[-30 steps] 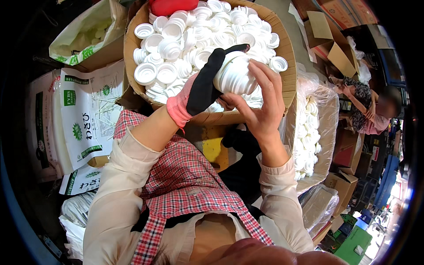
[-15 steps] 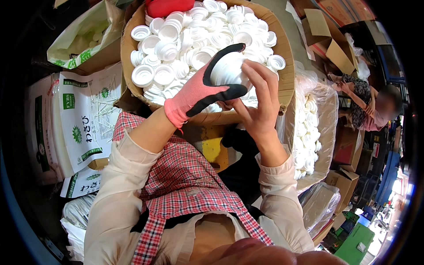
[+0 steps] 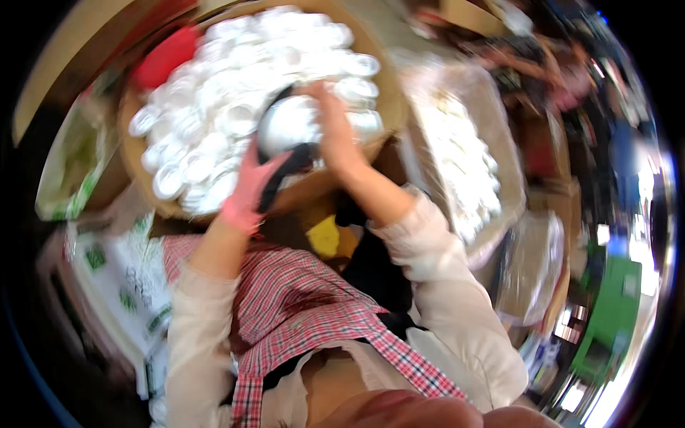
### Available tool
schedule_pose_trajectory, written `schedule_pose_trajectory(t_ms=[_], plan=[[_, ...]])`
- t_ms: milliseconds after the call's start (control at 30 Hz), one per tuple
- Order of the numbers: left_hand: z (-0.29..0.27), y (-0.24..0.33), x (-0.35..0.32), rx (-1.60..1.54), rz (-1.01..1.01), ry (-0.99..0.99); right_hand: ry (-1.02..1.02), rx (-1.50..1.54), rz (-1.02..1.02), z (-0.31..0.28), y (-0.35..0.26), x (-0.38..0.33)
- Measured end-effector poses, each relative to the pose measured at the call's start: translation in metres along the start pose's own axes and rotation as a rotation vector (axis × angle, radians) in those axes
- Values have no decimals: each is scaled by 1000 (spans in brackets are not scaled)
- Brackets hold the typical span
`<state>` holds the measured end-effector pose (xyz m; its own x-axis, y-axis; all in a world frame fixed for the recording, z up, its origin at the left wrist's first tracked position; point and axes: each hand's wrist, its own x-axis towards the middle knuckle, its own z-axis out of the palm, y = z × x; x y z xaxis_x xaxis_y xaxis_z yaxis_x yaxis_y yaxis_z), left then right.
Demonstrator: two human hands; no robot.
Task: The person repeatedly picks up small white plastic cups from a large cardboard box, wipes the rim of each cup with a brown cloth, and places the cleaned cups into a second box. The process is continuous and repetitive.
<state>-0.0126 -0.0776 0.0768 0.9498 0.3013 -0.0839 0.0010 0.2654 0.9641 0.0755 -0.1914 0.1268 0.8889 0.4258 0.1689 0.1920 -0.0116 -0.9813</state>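
Both my hands have moved up and a bit left since a moment ago, and the whole view is blurry now. My left hand (image 3: 260, 187), in its pink and black glove, curls up under a round white container (image 3: 289, 127) and holds it from below. My right hand (image 3: 334, 132), bare, is pressed on the right side of the same container, fingers wrapped on it. So both grips are closed on the white container. It sits between my palms, just over the near edge of a big cardboard box (image 3: 389, 107). That box is full of small white cups (image 3: 214, 107) piled together. A red thing (image 3: 164, 57) lies at the far left corner of the box. A clear bag of white pieces (image 3: 460, 157) stands just to the right of the box. My red checked apron (image 3: 300, 314) hangs below my arms.
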Motion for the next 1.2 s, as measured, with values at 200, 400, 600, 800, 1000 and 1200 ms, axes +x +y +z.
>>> schedule_pose_trajectory(t_ms=[200,400,600,800,1000,1200], plan=[[18,18,10,-151,228,-251,-318,94,90,-103,19,-17],[-10,2,29,380,217,-188,606,-877,372,-407,102,-133],[-26,-5,33,502,173,-213,606,-1081,915,-489,178,-221],[-51,-3,38,42,-21,-13,635,-1422,480,-487,167,-180],[-54,17,32,-5,195,-4,-12,-751,69,-251,45,-30],[-70,34,25,-100,211,97,-1093,-558,-160,-12,48,18]])
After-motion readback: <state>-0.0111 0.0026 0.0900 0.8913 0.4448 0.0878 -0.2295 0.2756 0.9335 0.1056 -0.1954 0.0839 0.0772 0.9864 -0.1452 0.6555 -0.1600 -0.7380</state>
